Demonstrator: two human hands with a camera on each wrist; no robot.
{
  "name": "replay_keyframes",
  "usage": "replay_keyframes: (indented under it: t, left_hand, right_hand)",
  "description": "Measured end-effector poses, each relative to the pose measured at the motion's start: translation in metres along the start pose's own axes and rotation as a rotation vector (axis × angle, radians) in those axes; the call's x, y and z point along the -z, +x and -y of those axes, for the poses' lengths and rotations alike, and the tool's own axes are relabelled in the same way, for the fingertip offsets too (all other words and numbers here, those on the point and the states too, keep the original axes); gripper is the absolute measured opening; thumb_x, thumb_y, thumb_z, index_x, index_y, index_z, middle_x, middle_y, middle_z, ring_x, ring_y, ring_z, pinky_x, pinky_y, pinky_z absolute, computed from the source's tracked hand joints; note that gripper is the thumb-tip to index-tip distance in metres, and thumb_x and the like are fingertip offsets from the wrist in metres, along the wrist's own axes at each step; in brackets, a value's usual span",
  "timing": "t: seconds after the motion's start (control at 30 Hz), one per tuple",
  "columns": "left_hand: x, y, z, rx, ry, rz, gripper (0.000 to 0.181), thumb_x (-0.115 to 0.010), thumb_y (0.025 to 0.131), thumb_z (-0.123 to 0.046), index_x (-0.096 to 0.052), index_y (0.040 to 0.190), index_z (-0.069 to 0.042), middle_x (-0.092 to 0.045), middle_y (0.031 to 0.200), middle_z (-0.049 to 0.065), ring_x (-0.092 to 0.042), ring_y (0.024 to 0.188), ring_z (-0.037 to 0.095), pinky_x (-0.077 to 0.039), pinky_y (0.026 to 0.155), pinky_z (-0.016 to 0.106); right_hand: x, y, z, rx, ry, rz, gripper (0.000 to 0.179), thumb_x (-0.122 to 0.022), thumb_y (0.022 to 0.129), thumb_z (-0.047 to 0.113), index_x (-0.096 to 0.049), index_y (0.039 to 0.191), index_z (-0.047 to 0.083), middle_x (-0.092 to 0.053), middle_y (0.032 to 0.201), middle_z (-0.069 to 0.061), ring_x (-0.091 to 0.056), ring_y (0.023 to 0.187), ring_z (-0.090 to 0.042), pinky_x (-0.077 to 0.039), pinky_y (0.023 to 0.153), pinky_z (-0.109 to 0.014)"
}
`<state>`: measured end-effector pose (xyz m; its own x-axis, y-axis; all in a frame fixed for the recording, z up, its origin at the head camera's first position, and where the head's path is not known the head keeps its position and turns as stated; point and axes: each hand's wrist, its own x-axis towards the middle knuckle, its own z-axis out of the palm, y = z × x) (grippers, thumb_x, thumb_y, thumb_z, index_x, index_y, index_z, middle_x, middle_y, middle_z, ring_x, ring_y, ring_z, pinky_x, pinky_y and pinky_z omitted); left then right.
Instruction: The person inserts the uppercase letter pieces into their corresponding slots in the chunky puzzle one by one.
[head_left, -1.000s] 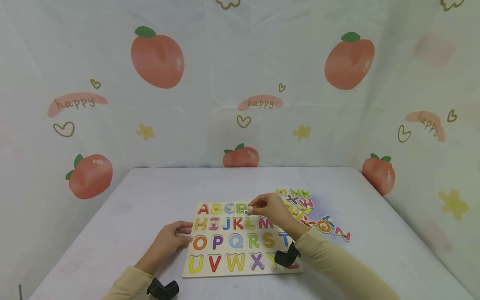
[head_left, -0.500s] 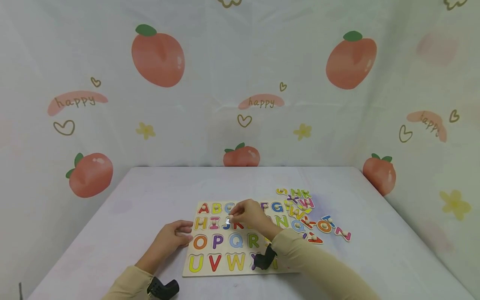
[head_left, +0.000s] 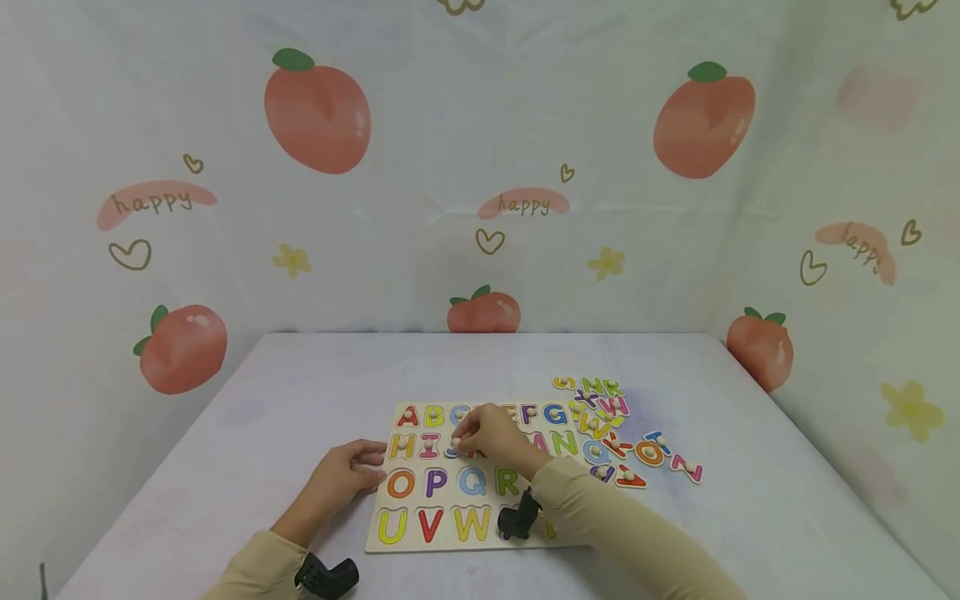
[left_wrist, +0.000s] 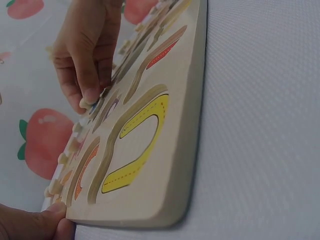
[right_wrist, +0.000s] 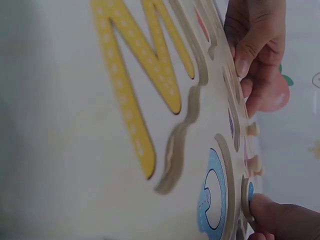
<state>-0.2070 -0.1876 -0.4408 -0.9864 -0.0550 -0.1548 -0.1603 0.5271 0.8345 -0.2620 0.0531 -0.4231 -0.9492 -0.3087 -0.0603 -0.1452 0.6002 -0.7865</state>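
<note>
In the head view a wooden alphabet puzzle board (head_left: 372,542) lies on the table. My right hand (head_left: 491,435) pinches the knob of the blue letter J piece (head_left: 450,454) at the J recess in the second row. Its fingers hide most of the piece; in the right wrist view a blue bit shows by my right thumb (right_wrist: 270,210). My left hand (head_left: 341,475) rests its fingertips against the board's left edge, as the left wrist view also shows. Knobbed letters A (head_left: 407,417), B (head_left: 433,417), H (head_left: 402,447) and I (head_left: 428,447) sit in their recesses.
Right of the board lies a loose pile of knobbed letters, including a pink W (head_left: 613,406), an orange O (head_left: 648,453), a red V (head_left: 630,477) and a pink Z (head_left: 686,468). A fruit-print cloth (head_left: 420,183) hangs behind the white table (head_left: 300,375).
My right hand has carried the J piece left and toward me, from the top row by D down to the J recess. My left hand stays at the board's left edge.
</note>
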Motion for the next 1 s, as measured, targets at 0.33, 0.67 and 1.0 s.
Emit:
replay_keyframes:
  t: [0.33, 0.67, 1.0]
  left_hand:
    - [0.0005, -0.0002, -0.0002, -0.009, 0.003, 0.002, 0.044, -0.070, 0.082, 0.000, -0.059, 0.124, 0.003, -0.065, 0.102, 0.010, -0.062, 0.079, 0.013, -0.057, 0.068, 0.028]
    - [0.0016, 0.0005, -0.0004, 0.006, 0.005, 0.014, 0.044, -0.070, 0.082, 0.000, -0.059, 0.124, 0.003, -0.065, 0.103, 0.011, -0.062, 0.078, 0.013, -0.056, 0.068, 0.028]
    - [0.0008, -0.0019, -0.0038, 0.006, 0.000, 0.004, 0.044, -0.070, 0.082, -0.001, -0.059, 0.124, 0.003, -0.065, 0.102, 0.011, -0.061, 0.079, 0.013, -0.057, 0.068, 0.028]
  right_hand:
    - [-0.0023, 0.0038, -0.0005, -0.019, -0.021, 0.014, 0.006, -0.079, 0.078, 0.009, -0.074, 0.078, 0.012, -0.065, 0.075, 0.003, -0.053, 0.065, -0.011, -0.044, 0.056, -0.022]
    - [-0.0026, 0.0030, 0.0049, -0.081, -0.021, 0.049, 0.004, -0.077, 0.080, 0.010, -0.073, 0.079, 0.012, -0.063, 0.070, 0.001, -0.051, 0.062, -0.011, -0.042, 0.054, -0.021]
    - [0.0053, 0.0012, 0.0030, -0.060, 0.042, 0.109, 0.011, -0.077, 0.080, 0.012, -0.072, 0.089, 0.014, -0.057, 0.067, 0.001, -0.049, 0.057, -0.012, -0.037, 0.050, -0.022]
